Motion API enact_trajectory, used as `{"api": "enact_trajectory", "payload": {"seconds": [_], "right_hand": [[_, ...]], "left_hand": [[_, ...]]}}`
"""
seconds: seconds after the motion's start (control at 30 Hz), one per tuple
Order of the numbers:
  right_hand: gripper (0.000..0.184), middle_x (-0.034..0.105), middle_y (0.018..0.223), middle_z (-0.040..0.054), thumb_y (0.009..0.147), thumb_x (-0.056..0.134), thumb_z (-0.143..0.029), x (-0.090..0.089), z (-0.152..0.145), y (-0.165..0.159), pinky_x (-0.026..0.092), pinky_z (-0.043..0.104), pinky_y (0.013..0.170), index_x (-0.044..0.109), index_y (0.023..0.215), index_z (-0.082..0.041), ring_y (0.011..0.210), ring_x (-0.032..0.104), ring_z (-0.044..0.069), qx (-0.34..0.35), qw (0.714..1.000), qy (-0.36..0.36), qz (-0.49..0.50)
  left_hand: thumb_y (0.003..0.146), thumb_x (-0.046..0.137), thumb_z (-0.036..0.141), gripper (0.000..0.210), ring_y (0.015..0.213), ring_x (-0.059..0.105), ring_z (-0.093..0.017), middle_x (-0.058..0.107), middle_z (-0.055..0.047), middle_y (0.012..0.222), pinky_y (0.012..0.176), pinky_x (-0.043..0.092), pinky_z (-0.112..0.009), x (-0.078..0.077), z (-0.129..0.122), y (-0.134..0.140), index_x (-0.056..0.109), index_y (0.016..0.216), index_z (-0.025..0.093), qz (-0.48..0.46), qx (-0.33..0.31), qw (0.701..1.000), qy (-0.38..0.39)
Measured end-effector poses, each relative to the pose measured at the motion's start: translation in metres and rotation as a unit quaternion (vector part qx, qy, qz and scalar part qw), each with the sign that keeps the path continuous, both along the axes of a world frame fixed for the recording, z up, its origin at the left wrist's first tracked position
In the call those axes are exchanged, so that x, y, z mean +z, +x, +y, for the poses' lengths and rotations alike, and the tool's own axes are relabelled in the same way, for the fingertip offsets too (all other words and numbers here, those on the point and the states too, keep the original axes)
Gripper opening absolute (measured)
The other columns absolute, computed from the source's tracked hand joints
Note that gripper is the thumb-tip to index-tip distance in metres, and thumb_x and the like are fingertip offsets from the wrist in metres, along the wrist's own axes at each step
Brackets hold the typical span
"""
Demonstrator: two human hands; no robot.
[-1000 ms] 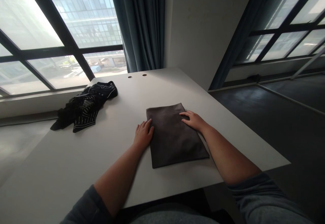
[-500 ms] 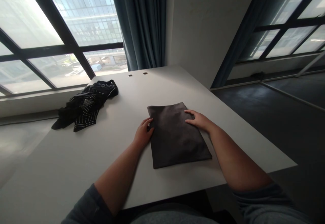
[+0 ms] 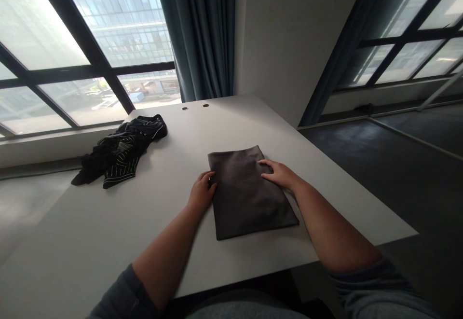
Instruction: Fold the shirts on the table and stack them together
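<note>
A dark grey-brown folded garment (image 3: 249,198) lies flat on the white table in front of me, roughly rectangular and narrower at its far edge. My left hand (image 3: 200,191) rests at its left edge, fingertips touching the fabric, thumb and fingers apart. Across from it, my right hand (image 3: 280,175) lies over the upper right edge with thumb and fingers spread on the cloth. Neither hand grips the fabric. What kind of garment it is cannot be made out.
Black clothing with white stripes (image 3: 125,150) lies crumpled at the left of the white table (image 3: 173,164). Two round holes sit near the far edge. Windows, a blue curtain (image 3: 202,34) and a wall stand behind; dark floor (image 3: 379,164) lies right.
My right hand has slid slightly inward over the garment. The left hand stays at the left edge, and the whole view has shifted a little.
</note>
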State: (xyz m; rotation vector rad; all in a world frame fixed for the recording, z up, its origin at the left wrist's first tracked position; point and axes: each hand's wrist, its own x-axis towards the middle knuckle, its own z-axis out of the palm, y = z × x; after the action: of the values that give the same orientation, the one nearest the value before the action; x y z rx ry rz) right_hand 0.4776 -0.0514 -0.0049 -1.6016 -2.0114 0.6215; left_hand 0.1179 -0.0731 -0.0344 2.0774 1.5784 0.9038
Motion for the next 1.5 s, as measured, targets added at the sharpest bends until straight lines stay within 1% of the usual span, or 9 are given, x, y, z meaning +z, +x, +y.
{"api": "enact_trajectory", "payload": {"seconds": [0.17,0.27,0.4,0.57,0.67,0.73,0.93,1.37,1.5], "right_hand": [[0.056,0.072,0.138,0.0080,0.088,0.072,-0.031,-0.005,0.001,0.003,0.054,0.045,0.109,0.066,0.143,-0.026,0.121,0.070,0.031,0.001,1.000,0.014,-0.016],[0.054,0.068,0.142,0.0104,0.090,0.071,-0.034,-0.014,0.002,0.007,0.050,0.048,0.114,0.067,0.143,-0.026,0.130,0.065,0.033,0.014,0.996,0.057,-0.069],[0.051,0.051,0.162,0.0120,0.096,0.065,-0.041,-0.033,0.006,0.012,0.038,0.055,0.127,0.067,0.145,-0.026,0.151,0.046,0.037,0.018,0.982,0.111,-0.153],[0.056,0.033,0.175,0.0112,0.103,0.054,-0.040,-0.047,0.004,0.013,0.031,0.062,0.129,0.059,0.155,-0.021,0.162,0.024,0.042,0.029,0.977,0.104,-0.185],[0.054,0.029,0.176,0.0088,0.103,0.054,-0.038,-0.042,-0.004,0.014,0.033,0.064,0.128,0.060,0.154,-0.022,0.163,0.021,0.041,0.033,0.978,0.116,-0.168],[0.048,0.039,0.172,0.0075,0.103,0.052,-0.033,-0.034,-0.014,0.016,0.034,0.063,0.128,0.066,0.148,-0.023,0.162,0.025,0.038,0.061,0.979,0.130,-0.146],[0.037,0.065,0.151,0.0043,0.104,0.053,-0.028,-0.013,-0.070,0.020,0.039,0.055,0.128,0.076,0.133,-0.029,0.151,0.049,0.029,0.169,0.975,0.140,-0.046],[0.078,0.037,0.173,0.0052,0.092,0.077,-0.051,0.002,-0.149,0.023,0.025,0.059,0.132,0.048,0.163,-0.034,0.162,0.027,0.035,0.183,0.979,0.022,-0.092],[0.071,0.038,0.172,0.0040,0.095,0.073,-0.038,-0.003,-0.150,0.024,0.026,0.058,0.132,0.050,0.162,-0.035,0.161,0.030,0.033,0.176,0.980,0.034,-0.087]], "left_hand": [[0.096,0.064,0.023,0.043,0.131,0.063,-0.030,0.071,-0.010,0.139,0.117,0.048,-0.050,0.001,-0.003,-0.004,0.068,0.139,0.024,0.085,0.008,0.996,0.018],[0.101,0.059,0.030,0.042,0.142,0.056,-0.031,0.063,-0.009,0.152,0.122,0.043,-0.052,0.002,-0.006,-0.005,0.067,0.142,0.026,0.143,0.012,0.990,0.015],[0.107,0.048,0.034,0.049,0.159,0.035,-0.033,0.041,-0.010,0.171,0.130,0.029,-0.057,0.003,-0.011,-0.003,0.057,0.154,0.025,0.222,0.001,0.975,-0.001],[0.110,0.040,0.034,0.054,0.163,0.028,-0.031,0.031,-0.010,0.175,0.131,0.027,-0.056,0.006,-0.014,-0.003,0.048,0.161,0.022,0.266,-0.033,0.963,-0.021],[0.109,0.041,0.032,0.054,0.162,0.031,-0.032,0.035,-0.009,0.174,0.130,0.029,-0.059,0.010,-0.018,-0.011,0.048,0.161,0.021,0.271,-0.052,0.961,-0.021],[0.107,0.044,0.029,0.051,0.162,0.031,-0.032,0.040,-0.007,0.172,0.130,0.029,-0.060,0.013,-0.026,-0.020,0.054,0.157,0.023,0.264,-0.079,0.961,-0.001],[0.101,0.051,0.021,0.049,0.155,0.044,-0.025,0.054,-0.003,0.163,0.130,0.034,-0.052,0.020,-0.064,-0.047,0.064,0.147,0.029,0.207,-0.262,0.941,0.056],[0.094,0.064,0.022,0.051,0.152,0.049,-0.027,0.060,0.000,0.157,0.128,0.037,-0.051,0.039,-0.085,-0.042,0.067,0.143,0.035,0.186,-0.362,0.913,0.034],[0.094,0.065,0.022,0.050,0.149,0.052,-0.027,0.060,0.000,0.157,0.126,0.040,-0.051,0.044,-0.087,-0.040,0.068,0.142,0.034,0.190,-0.365,0.911,0.028]]}}
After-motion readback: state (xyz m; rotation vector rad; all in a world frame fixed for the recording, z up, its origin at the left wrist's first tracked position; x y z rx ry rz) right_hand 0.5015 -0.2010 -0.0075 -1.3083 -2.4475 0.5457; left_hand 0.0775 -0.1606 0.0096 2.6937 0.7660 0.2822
